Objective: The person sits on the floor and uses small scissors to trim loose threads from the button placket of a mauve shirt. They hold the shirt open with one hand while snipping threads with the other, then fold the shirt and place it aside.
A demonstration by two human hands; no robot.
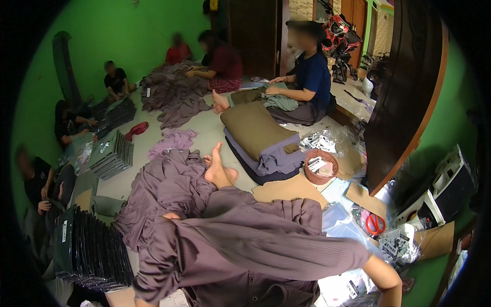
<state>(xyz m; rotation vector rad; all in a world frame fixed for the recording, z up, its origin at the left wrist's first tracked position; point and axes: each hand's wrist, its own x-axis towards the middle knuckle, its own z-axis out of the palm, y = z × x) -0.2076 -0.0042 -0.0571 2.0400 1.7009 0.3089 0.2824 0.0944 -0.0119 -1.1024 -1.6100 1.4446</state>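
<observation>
Head view: mauve garment (245, 240) drapes over left hand (171, 216), hiding its grip.

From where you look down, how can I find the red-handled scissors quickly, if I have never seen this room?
Start at the tall stack of folded cloth in the middle of the floor, with the round woven basket beside it. Go from the basket toward the lower right, into the heap of clear plastic bags. The scissors lie there, and their bright red loop handles set them apart from the pale plastic and brown cardboard around them.

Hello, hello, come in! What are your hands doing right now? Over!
Left hand pinching mauve cloth. Right hand hidden under it, forearm showing. Own bare feet ahead, on more mauve cloth; scissors to the right.
</observation>
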